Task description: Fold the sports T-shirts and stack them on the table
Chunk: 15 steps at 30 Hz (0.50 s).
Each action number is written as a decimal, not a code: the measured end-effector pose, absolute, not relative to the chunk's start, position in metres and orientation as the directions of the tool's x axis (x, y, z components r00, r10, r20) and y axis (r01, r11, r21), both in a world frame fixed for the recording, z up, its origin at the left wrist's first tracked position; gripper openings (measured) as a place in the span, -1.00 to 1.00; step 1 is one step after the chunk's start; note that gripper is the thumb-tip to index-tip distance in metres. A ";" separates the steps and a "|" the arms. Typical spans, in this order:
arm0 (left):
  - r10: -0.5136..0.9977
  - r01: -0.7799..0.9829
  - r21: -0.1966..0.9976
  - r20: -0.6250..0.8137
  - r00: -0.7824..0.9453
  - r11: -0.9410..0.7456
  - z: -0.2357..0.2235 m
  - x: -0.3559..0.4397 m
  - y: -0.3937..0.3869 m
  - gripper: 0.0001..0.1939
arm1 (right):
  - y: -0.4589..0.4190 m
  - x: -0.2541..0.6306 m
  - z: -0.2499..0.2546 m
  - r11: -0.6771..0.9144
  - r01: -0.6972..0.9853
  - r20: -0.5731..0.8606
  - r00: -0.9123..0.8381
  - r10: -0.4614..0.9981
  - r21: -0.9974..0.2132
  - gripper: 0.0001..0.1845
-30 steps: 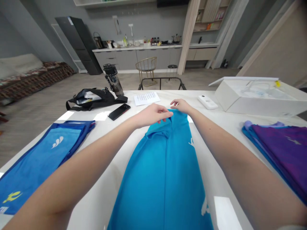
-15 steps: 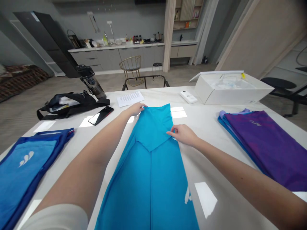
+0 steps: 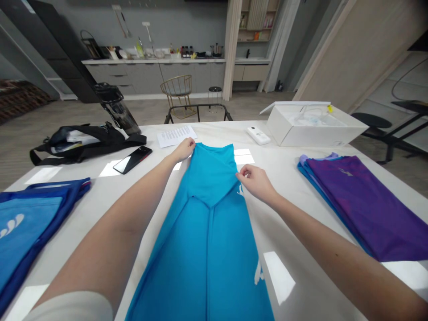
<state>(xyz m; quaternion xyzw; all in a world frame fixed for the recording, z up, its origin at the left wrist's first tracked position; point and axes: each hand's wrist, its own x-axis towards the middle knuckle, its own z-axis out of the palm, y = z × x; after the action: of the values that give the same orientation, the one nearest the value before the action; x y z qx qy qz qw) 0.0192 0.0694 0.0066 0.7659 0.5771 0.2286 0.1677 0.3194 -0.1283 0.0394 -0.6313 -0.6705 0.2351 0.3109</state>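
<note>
A turquoise shirt [image 3: 214,178] lies lengthwise on the table in front of me, its sides folded inward to a seam down the middle. My left hand [image 3: 184,149] pinches its far left corner. Closer to me, on the right edge, my right hand [image 3: 256,180] pinches the fabric between thumb and forefinger. White lettering, partly folded under, shows along that right edge.
Folded blue clothes [image 3: 30,223] lie at left, a purple garment [image 3: 371,200] on others at right. Farther back are a phone [image 3: 133,159], black bag [image 3: 83,141], bottle [image 3: 117,109], printed paper [image 3: 177,136], small white device [image 3: 258,135] and open white box [image 3: 314,131].
The view has shifted slightly. My right hand has lifted the right edge a little, and the folded flap's point looks more drawn up. My left hand keeps its grip on the far corner.
</note>
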 end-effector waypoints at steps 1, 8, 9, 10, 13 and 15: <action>0.963 0.790 0.551 0.175 0.204 -0.268 0.010 0.020 0.070 -0.82 | -0.122 0.320 0.047 0.087 0.676 0.142 0.026 0.989 -0.732 -0.82; 0.976 0.896 0.394 0.144 0.161 -0.206 0.013 0.030 0.075 -0.74 | -0.036 0.330 0.042 -0.067 0.614 0.133 0.273 0.953 -0.786 -0.88; 0.984 0.922 0.347 0.100 0.146 -0.172 0.010 0.031 0.074 -0.71 | -0.025 0.331 0.033 -0.109 0.627 0.098 0.287 0.953 -0.771 -0.86; 0.990 0.940 0.309 0.058 0.132 -0.143 0.006 0.030 0.072 -0.69 | -0.017 0.333 0.022 -0.153 0.646 0.059 0.294 0.954 -0.748 -0.82; 0.990 0.949 0.287 -0.015 0.143 -0.132 -0.002 0.026 0.069 -0.62 | -0.008 0.335 -0.007 -0.213 0.725 -0.020 0.265 0.964 -0.655 -0.67; 0.985 0.930 0.331 -0.003 0.170 -0.160 -0.006 0.021 0.070 -0.62 | -0.012 0.336 -0.018 -0.198 0.772 -0.029 0.227 0.974 -0.604 -0.62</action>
<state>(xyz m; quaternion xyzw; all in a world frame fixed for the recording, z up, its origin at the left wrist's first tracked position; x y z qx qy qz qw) 0.0215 0.0702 -0.0060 0.7540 0.6352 0.1068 0.1293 0.3361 -0.0119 -0.0180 -0.7451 -0.5856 0.2091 0.2410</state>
